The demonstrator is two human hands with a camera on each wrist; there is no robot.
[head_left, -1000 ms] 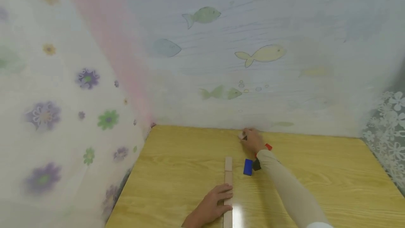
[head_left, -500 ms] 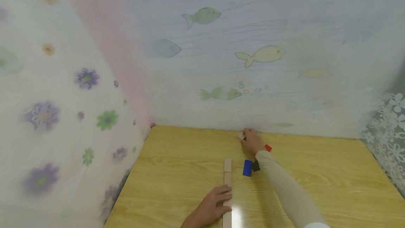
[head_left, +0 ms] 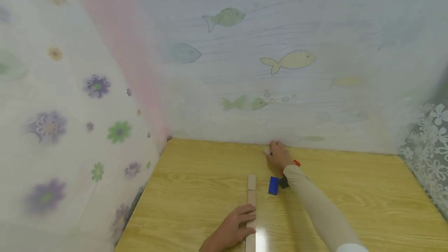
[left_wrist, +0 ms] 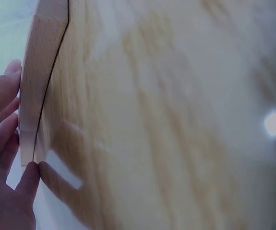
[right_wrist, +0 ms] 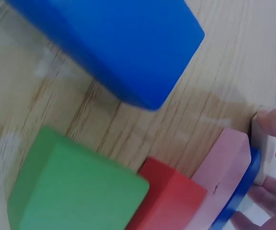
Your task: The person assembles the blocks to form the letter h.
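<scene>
Down the near middle of the table runs a straight row of pale wooden blocks, laid end to end. My left hand rests across this row, fingertips along its sides; the left wrist view shows the fingers against the wood. At the far table edge my right hand pinches a small pale wooden block between thumb and fingers. Close beside that hand, in the right wrist view, a dark blue block, a pink block, a red block and a green block lie together.
A larger-looking blue block is nearest the right wrist camera. In the head view a blue block lies next to a dark block, partly under the right sleeve. A wall with painted fish meets the table's far edge.
The pale block in the right hand has turned slightly, and the dark spot beside it no longer shows. The left hand stays on the row.
</scene>
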